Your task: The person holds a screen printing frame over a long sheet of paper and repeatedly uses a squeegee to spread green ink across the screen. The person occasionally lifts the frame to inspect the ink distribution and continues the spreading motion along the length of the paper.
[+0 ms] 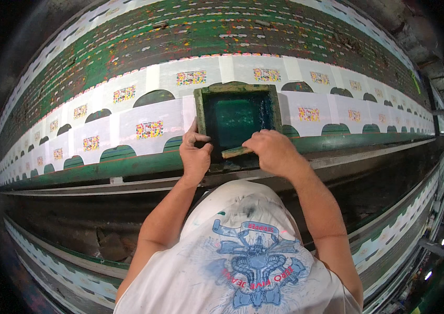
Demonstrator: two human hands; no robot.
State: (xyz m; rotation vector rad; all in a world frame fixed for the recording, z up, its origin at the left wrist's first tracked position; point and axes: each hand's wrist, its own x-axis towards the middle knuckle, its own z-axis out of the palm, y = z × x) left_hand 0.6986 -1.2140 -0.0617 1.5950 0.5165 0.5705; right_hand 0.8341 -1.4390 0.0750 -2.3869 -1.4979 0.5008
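Two bare hands work at one wooden frame (201, 107), which sits on the near row of white pieces (167, 116) along the green table (151, 161), straight ahead of the person; its mesh (235, 118) looks dark green and wet, with a darker streak down the right side. The right hand (275, 152) has its fingers closed round the squeegee (235, 153), a wooden strip held over the frame's near end, its free end pointing left. For a good stroke, I would hold that strip square to the side bars, press evenly along its whole edge and draw it at one steady pace, since a slanted edge would likely leave the colour uneven. The frame should stay flat and firmly seated meanwhile; any slip would probably smear the print. As for pose, the left hand (195, 156) is at the frame's near left corner, one finger reaching up along the outer side and the others bent inward; whether they grip the bar or only steady it, I cannot tell. The right wrist is bent over, knuckles up, with the forearm slanting in from the lower right, while the left forearm rises from the lower left, so both elbows stand out from the shirt (216, 282).
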